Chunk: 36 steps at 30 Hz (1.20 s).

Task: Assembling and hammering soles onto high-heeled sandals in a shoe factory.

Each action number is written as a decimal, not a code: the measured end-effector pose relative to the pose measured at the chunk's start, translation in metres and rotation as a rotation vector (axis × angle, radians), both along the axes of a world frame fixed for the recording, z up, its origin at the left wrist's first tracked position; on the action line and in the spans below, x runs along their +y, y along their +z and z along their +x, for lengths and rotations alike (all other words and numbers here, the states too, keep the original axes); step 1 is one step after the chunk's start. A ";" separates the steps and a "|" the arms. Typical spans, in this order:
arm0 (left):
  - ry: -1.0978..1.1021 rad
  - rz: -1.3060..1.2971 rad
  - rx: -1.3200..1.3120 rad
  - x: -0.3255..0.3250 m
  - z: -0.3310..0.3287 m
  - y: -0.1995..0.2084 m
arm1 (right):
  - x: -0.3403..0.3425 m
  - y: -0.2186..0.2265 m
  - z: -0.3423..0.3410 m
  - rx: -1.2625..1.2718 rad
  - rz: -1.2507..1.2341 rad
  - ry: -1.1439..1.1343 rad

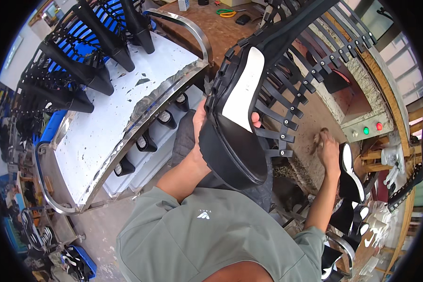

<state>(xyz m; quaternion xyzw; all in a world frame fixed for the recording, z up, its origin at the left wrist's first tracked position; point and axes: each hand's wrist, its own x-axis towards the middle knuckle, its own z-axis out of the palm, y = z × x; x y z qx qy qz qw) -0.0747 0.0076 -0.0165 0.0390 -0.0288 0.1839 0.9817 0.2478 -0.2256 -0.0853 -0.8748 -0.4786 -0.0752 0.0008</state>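
A black high-heeled platform sandal [239, 164] is in my left hand [200, 117], tilted with its inside facing up toward me. A white strip [246, 91] covers its arch, and the forefoot is black. Part of my left hand is hidden behind the shoe, and fingertips show at its far edge. Studded black straps [289, 113] fan out from the shoe's right side. My right hand [326, 146] is apart from the shoe, over the brown surface beside the machine, its fingers loosely spread with nothing visible in them.
On the left stands a white-topped metal rack [113, 127] with several black strappy heeled shoes [96, 77]; more sit on its lower shelf. At right, a machine [371, 117] carries green and red buttons. More shoes [348, 188] stand below it. Scissors [227, 13] lie on the brown table.
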 end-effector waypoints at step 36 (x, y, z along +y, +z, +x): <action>0.920 1.906 0.708 -0.029 -0.104 0.059 | 0.057 -0.012 -0.183 0.759 0.603 0.060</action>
